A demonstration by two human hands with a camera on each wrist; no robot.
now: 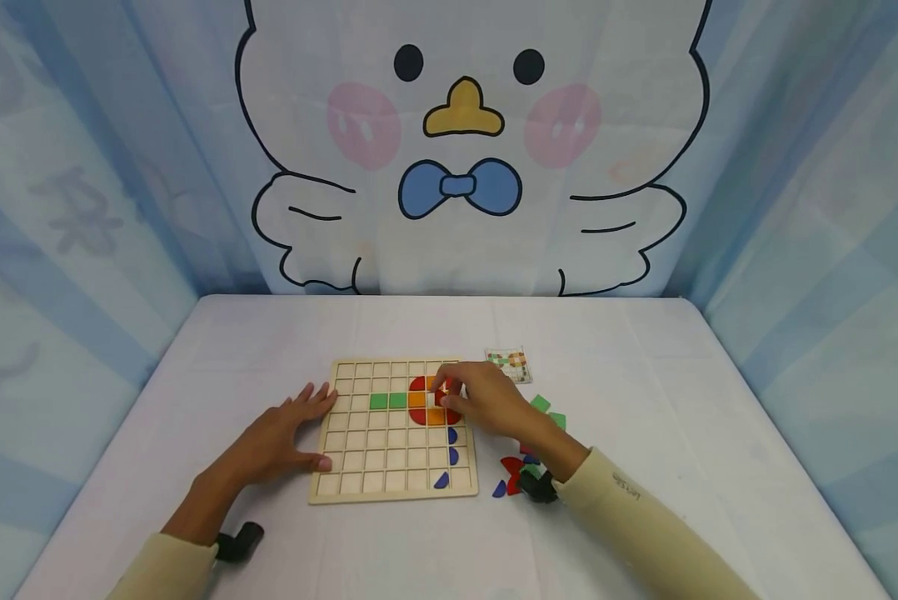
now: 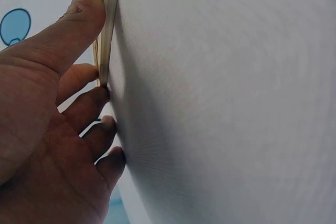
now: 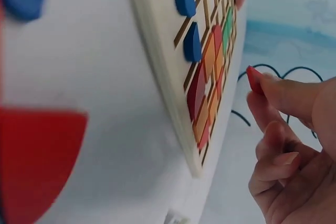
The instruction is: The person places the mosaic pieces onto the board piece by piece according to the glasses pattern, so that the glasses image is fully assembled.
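The right hand (image 1: 486, 400) pinches a red piece (image 3: 254, 80) above the far right part of the grid board (image 1: 377, 459), near an orange tile (image 1: 416, 399). The left hand (image 1: 276, 437), fingers spread, touches the grid board's left edge, well apart from the piece.

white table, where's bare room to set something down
Free: between the wooden grid board and the cartoon curtain; left of the left hand; right of the picture card. Crowded: right of the board, where loose coloured pieces lie near the right sleeve.
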